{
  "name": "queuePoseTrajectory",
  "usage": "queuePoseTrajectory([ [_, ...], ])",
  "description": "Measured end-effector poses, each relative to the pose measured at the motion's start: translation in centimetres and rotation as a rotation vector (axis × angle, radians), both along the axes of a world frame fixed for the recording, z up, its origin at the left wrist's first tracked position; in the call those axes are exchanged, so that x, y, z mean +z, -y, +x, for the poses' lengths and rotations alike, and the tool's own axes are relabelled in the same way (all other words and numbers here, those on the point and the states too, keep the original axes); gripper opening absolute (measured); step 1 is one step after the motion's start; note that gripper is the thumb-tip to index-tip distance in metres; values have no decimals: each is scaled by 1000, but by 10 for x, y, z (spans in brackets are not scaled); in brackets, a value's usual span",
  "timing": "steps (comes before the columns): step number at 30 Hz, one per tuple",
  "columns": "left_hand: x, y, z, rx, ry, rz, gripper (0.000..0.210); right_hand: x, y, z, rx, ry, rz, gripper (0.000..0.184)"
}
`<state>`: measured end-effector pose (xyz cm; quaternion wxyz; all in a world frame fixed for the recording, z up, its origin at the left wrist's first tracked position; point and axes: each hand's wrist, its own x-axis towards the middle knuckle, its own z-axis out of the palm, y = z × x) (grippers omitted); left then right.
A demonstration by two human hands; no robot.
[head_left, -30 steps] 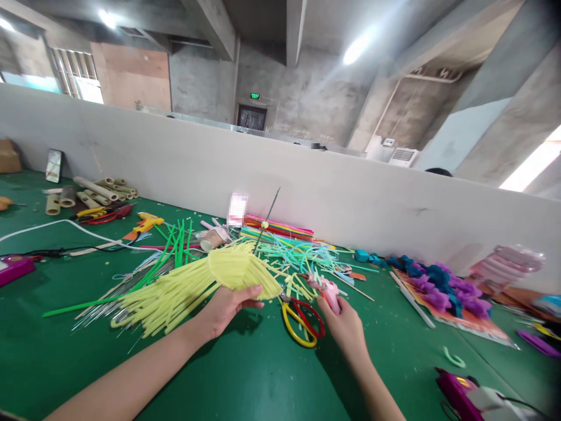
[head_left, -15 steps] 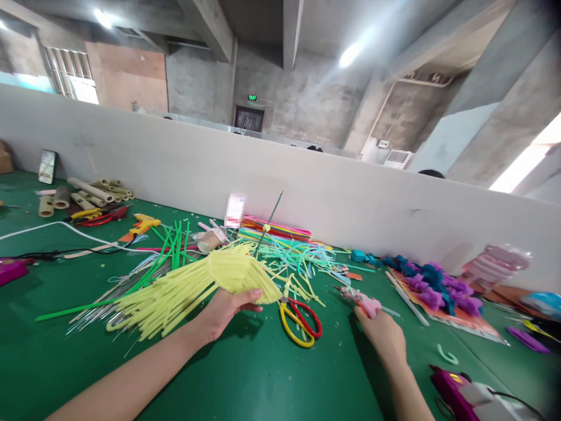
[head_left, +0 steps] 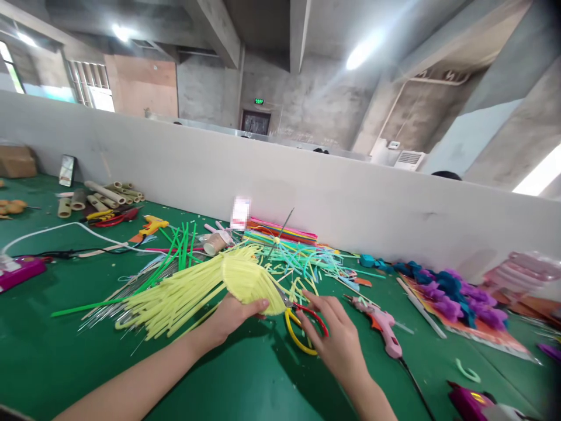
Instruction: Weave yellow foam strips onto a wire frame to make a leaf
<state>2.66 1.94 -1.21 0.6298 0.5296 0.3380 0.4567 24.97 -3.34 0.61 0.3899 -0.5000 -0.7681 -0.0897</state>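
My left hand (head_left: 239, 316) is closed on the edge of a yellow fan-shaped pipe-cleaner piece (head_left: 252, 286), thumb on top and fingers underneath. Long yellow pipe cleaners (head_left: 175, 298) spread out to its left. Scissors (head_left: 313, 333) with one red and one yellow handle lie just right of the piece, their blades partly covered by it. Over the red handle is my right hand (head_left: 335, 333), fingers apart and reaching at the handles; whether they touch is hard to tell. A pink glue gun (head_left: 381, 327) lies on the table to the right of that hand.
Colourful pipe cleaners (head_left: 293, 251) are piled at the back against a white partition (head_left: 350, 199). A yellow glue gun (head_left: 153, 225), pliers and bamboo tubes (head_left: 105, 196) lie at the left. Purple and teal fuzzy flowers (head_left: 460, 298) rest at the right, near a power strip (head_left: 468, 400).
My right hand has let go of the pink glue gun and moved left to the scissors. The left hand still holds the yellow piece. The view has shifted slightly left.
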Motion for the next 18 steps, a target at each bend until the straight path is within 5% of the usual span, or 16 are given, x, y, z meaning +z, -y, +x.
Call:
queuePoseTrajectory([
  [6, 5, 4, -1, -20, -75, 82, 30, -8, 1, -12, 68, 33, 16, 17],
  [18, 20, 6, -2, 31, 85, -62, 38, -7, 7, -15, 89, -70, 3, 14],
])
